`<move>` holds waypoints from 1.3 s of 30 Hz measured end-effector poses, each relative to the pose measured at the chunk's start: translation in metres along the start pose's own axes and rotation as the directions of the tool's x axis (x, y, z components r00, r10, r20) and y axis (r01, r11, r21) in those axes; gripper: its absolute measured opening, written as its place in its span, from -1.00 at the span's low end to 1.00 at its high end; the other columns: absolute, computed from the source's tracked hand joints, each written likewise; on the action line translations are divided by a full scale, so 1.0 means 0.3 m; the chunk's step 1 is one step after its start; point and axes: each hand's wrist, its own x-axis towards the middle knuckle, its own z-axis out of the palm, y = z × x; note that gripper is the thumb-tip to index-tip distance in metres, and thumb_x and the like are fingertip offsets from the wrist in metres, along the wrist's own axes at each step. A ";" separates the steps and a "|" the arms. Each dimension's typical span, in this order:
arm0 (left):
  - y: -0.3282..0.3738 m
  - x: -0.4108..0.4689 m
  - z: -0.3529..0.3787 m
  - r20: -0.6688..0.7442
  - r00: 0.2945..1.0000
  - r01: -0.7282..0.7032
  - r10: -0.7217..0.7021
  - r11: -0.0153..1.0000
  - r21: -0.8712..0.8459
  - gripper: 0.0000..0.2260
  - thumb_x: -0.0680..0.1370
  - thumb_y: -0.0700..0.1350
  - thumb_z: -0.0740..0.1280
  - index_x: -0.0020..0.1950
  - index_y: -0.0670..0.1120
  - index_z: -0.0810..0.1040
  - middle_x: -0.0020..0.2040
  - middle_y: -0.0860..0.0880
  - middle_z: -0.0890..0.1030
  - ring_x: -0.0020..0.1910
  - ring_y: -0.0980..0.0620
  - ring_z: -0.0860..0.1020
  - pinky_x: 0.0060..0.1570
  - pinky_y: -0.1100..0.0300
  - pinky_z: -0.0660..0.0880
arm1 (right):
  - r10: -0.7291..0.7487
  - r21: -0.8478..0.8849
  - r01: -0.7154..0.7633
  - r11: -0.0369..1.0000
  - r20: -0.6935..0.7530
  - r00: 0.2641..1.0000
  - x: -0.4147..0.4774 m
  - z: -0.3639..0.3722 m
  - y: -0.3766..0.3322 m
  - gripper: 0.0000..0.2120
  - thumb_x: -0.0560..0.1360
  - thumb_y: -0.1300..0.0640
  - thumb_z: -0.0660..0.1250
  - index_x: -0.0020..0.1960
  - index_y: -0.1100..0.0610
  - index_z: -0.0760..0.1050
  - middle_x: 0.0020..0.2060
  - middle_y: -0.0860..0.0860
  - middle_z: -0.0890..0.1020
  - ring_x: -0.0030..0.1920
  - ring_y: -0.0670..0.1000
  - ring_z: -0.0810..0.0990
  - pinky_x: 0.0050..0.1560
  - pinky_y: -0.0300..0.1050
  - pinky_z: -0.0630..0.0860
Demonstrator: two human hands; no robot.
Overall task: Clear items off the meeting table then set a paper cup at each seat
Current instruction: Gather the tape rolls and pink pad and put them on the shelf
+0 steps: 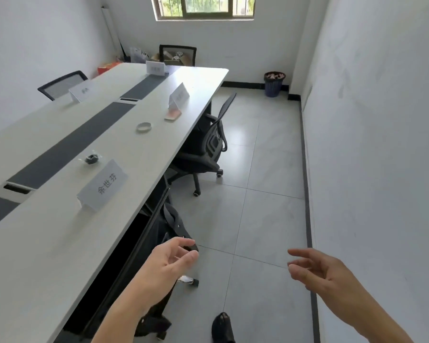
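Observation:
A long white meeting table [60, 243] with a dark centre strip runs from lower left to the far wall. On it lie a small black wrapped item [92, 158], a clear tape roll [144, 126] and a pink flat object [173, 115]. Several white name cards stand on it; the nearest card [102, 185] is on my side. My left hand [170, 264] hovers beside the table's edge, fingers apart, empty. My right hand [317, 269] is out over the floor, fingers apart, empty. No paper cups are in view.
A black office chair [208, 144] is pushed under the table's right side, another chair [166, 229] is just ahead of my left hand. More chairs stand at the far end [177, 54] and the left side [60, 84]. A blue waste bin [273, 84] stands by the far wall.

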 end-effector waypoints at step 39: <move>0.366 1.556 -0.618 -0.541 0.680 0.221 -0.496 0.841 -0.493 -0.85 0.55 0.02 0.37 0.11 0.16 0.58 0.00 -0.01 0.67 -0.02 0.13 0.64 0.19 0.03 0.54 | -0.105 -0.204 0.404 0.892 0.774 0.625 2.366 0.219 -1.129 -0.78 0.49 0.05 0.41 0.10 -0.16 0.55 -0.12 -0.13 0.71 -0.19 -0.21 0.66 -0.09 -0.22 0.50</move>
